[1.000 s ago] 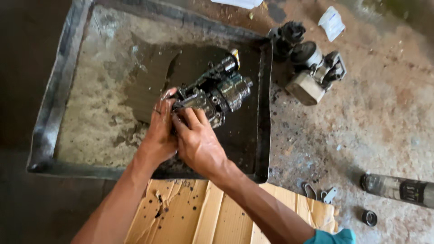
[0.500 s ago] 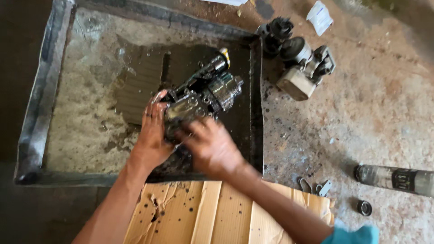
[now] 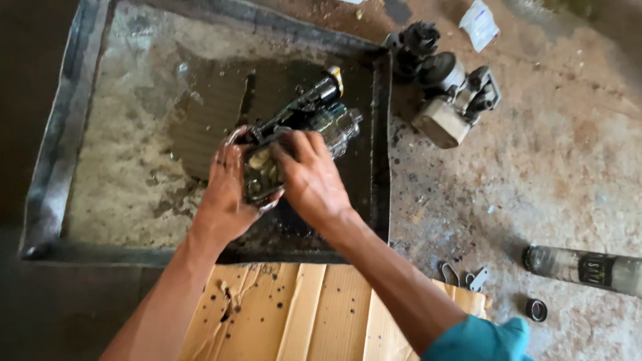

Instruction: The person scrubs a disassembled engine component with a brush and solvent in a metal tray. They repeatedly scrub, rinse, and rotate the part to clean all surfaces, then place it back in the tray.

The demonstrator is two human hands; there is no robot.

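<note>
Both hands hold a greasy motor part [image 3: 294,144] over the dark, wet right half of a tray [image 3: 60,167]. The left hand [image 3: 224,197] clasps its near end; the right hand [image 3: 311,180] grips it from above. The part looks oily, so it could slip and drop into the tray, splashing dirty liquid. At 2 o'clock, outside the tray, lies another motor assembly [image 3: 448,93]; at 4 o'clock a bottle [image 3: 582,267]; at 6 o'clock, cardboard [image 3: 301,314].
</note>
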